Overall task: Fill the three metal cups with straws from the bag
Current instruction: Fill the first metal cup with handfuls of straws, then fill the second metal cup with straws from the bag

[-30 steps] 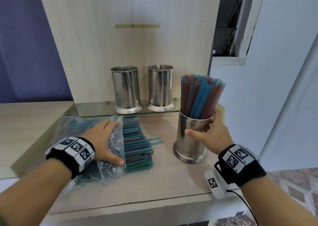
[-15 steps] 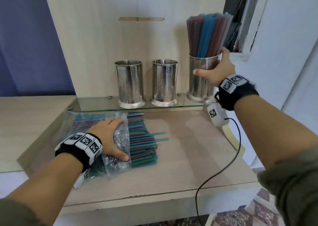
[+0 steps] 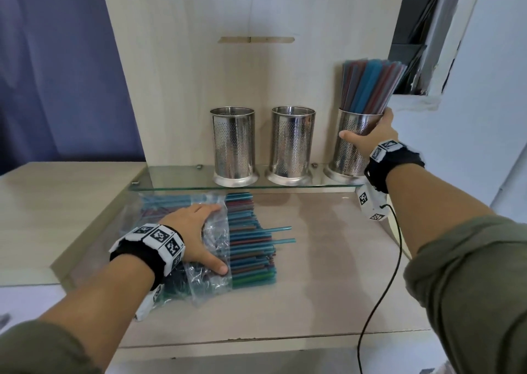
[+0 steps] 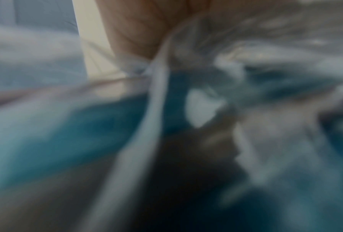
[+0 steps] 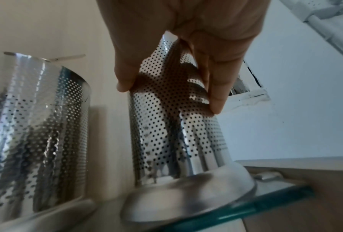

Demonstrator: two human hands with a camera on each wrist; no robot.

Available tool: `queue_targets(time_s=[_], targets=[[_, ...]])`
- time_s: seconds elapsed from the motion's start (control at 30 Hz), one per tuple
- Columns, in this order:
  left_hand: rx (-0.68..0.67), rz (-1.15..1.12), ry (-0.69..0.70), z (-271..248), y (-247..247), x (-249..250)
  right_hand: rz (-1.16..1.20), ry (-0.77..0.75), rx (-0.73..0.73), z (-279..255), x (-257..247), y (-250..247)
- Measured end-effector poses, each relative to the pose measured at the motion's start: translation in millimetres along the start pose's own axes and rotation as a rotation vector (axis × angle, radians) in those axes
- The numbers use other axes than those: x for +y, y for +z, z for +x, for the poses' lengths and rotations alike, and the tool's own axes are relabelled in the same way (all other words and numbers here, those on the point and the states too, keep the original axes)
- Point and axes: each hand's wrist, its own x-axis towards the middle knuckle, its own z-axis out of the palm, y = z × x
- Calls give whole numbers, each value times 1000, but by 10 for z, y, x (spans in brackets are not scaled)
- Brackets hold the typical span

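Note:
Three perforated metal cups stand in a row on a glass shelf (image 3: 171, 178). The left cup (image 3: 233, 145) and the middle cup (image 3: 292, 144) show no straws. The right cup (image 3: 346, 151) (image 5: 172, 125) is packed with blue and red straws (image 3: 368, 85), and my right hand (image 3: 368, 138) (image 5: 186, 47) grips its wall with thumb and fingers. On the desk below lies a clear plastic bag (image 3: 212, 262) (image 4: 265, 141) with blue, red and green straws (image 3: 251, 239) sticking out of its mouth. My left hand (image 3: 196, 236) lies flat on the bag, fingers straight.
A tall wooden back panel (image 3: 256, 68) rises behind the shelf. A black cable (image 3: 382, 282) hangs from my right wrist across the desk's right side. A white wall (image 3: 484, 117) stands close on the right. The left wrist view is blurred.
My right hand has carried the straw-filled cup from the desk up to the right end of the glass shelf and set it down. The left hand has stayed on the bag.

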Motion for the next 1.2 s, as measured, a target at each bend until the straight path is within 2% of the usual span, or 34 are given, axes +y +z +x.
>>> queue_targets(time_s=[0.07,0.13,0.17,0.2,0.23,0.27,0.3,0.33,0.37,0.43,0.53,0.63,0.73,0.9,1.07,1.2], targets=[[3,-2,-4,3,9,2,16,-4,2,-23,28,5],[5,-3,-8,-2,-1,7,-49,-17,179,-118,-11,47],[7,-3,-13,-7,-4,7,-102,-89,325,-171,-51,82],[11,-4,-15,-9,-1,5,-141,-221,443,-233,-127,107],[17,-5,-15,-6,2,0,-158,-389,483,-292,-230,126],[21,-7,-15,-1,7,-4,-175,-551,428,-335,-332,152],[21,-8,-15,0,7,-6,-198,-659,307,-383,-450,175],[20,-7,-14,2,5,-6,-226,-702,161,-417,-555,226],[18,-6,-15,3,3,-5,-246,-691,20,-433,-650,279],[11,-7,-17,-4,-4,6,-200,-537,-167,-448,-784,414],[11,-14,-21,-17,-12,17,-2,-270,-250,-416,-896,547],[11,-19,-31,-26,-19,21,69,-122,-340,-393,-921,586],[7,-13,-38,-22,-13,21,53,-83,-360,-413,-908,539],[-3,-7,-37,-9,-2,11,3,-134,-264,-597,-810,88],[-19,1,-30,-7,-16,6,69,-134,-276,-984,-407,-471],[-28,9,-25,-33,-23,5,87,-120,-277,-1341,-89,-659]])
